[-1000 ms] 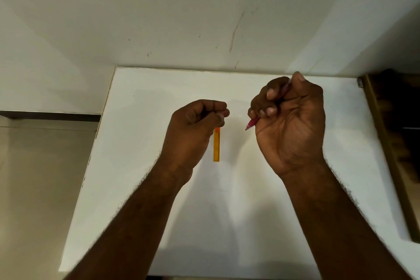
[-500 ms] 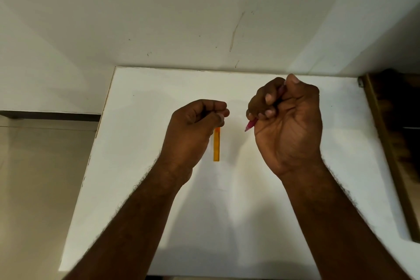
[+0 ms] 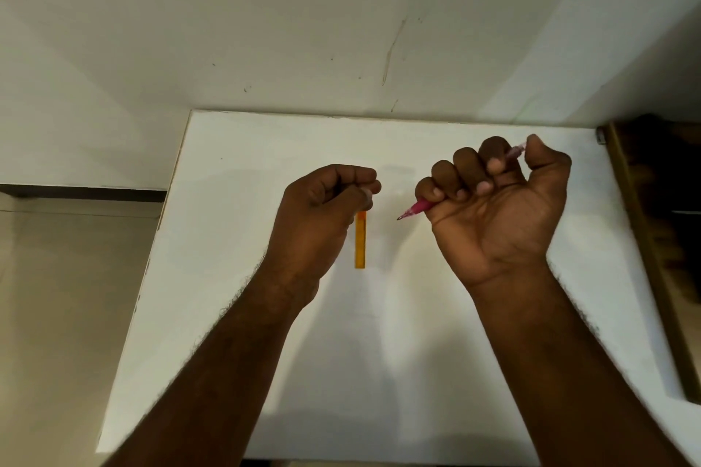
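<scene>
Noted at far left: beige floor (image 3: pixel 57 315), lower than the white worktop (image 3: pixel 212 277). Worktop set against a pale wall (image 3: pixel 303 30) bearing a few scuff marks.

Left of centre: left grip (image 3: pixel 326 212), back of the hand toward the camera, fingers curled in tight, thumb pressed against the forefinger. Pinched between them, the upper end of an orange strip (image 3: pixel 360 243). Remainder of the strip running straight toward the near edge, over the middle of the worktop. Cannot tell whether its lower end touches the surface.

Right of centre, apart from the strip: pink pen (image 3: pixel 417 208), dark tip aimed left and slightly down, raised above the worktop. Barrel mostly hidden inside the fist; clear rear end showing again between forefinger and thumb at the top.

Further right: right grip (image 3: pixel 500 208), palm turned up toward the camera, all four fingers wrapped round the pen, thumb folded over the rear end. Closed fully on the pen, not touching the left grip.

At far right: dark wooden furniture (image 3: pixel 664 239) butting against the worktop edge.
</scene>
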Demonstrator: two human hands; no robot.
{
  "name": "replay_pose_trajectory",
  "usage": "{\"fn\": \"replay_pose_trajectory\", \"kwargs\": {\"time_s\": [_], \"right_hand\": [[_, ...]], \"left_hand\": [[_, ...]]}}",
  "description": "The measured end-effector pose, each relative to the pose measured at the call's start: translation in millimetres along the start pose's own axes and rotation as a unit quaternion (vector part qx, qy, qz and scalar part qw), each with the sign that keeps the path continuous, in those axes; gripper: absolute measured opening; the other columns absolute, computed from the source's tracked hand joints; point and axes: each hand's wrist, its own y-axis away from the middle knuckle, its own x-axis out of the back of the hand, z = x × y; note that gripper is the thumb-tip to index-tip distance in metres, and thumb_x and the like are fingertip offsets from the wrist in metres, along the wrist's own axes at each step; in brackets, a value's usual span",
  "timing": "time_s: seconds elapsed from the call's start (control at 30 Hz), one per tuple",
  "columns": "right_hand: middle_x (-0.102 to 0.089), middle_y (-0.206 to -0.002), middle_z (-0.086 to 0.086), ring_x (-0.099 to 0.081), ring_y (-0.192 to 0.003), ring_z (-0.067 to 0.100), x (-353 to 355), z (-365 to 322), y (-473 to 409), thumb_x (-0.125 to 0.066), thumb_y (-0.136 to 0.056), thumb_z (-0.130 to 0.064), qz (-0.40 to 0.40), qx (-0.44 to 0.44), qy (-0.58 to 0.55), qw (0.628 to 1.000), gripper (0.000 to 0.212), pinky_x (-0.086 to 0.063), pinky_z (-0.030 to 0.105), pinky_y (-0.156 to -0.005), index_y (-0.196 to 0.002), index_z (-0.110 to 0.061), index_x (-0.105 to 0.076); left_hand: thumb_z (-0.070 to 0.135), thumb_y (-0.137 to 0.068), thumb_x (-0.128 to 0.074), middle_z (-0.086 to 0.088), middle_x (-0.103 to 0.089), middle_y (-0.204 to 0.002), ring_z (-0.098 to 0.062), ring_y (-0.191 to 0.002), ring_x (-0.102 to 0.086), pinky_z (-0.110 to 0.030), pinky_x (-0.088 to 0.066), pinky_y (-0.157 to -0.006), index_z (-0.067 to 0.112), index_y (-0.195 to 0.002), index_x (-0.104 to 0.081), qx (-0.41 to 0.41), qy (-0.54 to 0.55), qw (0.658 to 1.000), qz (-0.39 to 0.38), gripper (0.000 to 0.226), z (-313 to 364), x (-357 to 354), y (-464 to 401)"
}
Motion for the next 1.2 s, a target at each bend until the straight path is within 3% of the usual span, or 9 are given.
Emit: {"fn": "replay_pose_trajectory", "kwargs": {"time_s": [0.13, 0.27, 0.4, 1.07, 1.2], "right_hand": [[-0.031, -0.056, -0.003, -0.023, -0.057, 0.017, 5.3, 0.0, -0.3, -0.038, -0.094, -0.05, 0.01, -0.007, -0.037, 0.999, 0.043, -0.031, 0.03, -0.058, -0.066, -0.016, -0.042], [-0.031, -0.053, -0.003, -0.023, -0.055, 0.017, 5.5, 1.0, -1.2, -0.044, -0.087, -0.044, 0.01, -0.006, -0.031, 0.999, 0.036, -0.03, 0.03, -0.057, -0.064, -0.017, -0.04], [-0.032, -0.055, -0.003, -0.024, -0.055, 0.017, 5.1, 0.1, -2.1, -0.039, -0.094, -0.049, 0.006, -0.007, -0.033, 0.999, 0.044, -0.03, 0.03, -0.057, -0.065, -0.017, -0.042], [-0.033, -0.056, -0.003, -0.021, -0.057, 0.017, 1.4, 1.7, -1.5, -0.032, -0.099, -0.046, -0.014, -0.012, -0.006, 1.0, 0.044, -0.029, 0.031, -0.058, -0.068, -0.017, -0.044], [-0.038, -0.063, -0.002, -0.028, -0.059, 0.015, 1.7, 2.7, -2.5, -0.028, -0.101, -0.052, -0.027, -0.027, -0.016, 0.999, 0.047, -0.031, 0.031, -0.06, -0.08, -0.017, -0.051]], "left_hand": [[0.006, -0.093, -0.062, 0.004, -0.08, -0.101, -0.015, -0.095, -0.075, -0.026, -0.057, -0.082, 0.017, -0.106, -0.076, 0.002, 0.001, 1.0, -0.002, 0.023, -0.2, -0.1, 0.5], [0.004, -0.092, -0.061, 0.003, -0.08, -0.101, -0.016, -0.096, -0.074, -0.02, -0.056, -0.078, 0.016, -0.106, -0.076, -0.002, 0.006, 1.0, -0.007, 0.023, -0.1, 0.0, 0.7], [0.004, -0.093, -0.061, 0.002, -0.08, -0.102, -0.017, -0.097, -0.074, -0.018, -0.056, -0.077, 0.015, -0.107, -0.076, -0.003, 0.008, 1.0, -0.008, 0.023, 0.1, -0.1, 0.6], [0.006, -0.093, -0.061, 0.002, -0.08, -0.104, -0.015, -0.096, -0.074, -0.021, -0.053, -0.079, 0.015, -0.109, -0.075, -0.002, 0.0, 1.0, -0.01, 0.023, 0.7, -0.1, 0.7], [0.005, -0.093, -0.061, 0.002, -0.08, -0.103, -0.015, -0.095, -0.074, -0.019, -0.053, -0.078, 0.014, -0.108, -0.075, -0.003, 0.002, 1.0, -0.01, 0.023, 0.8, 0.0, 0.9]]}}
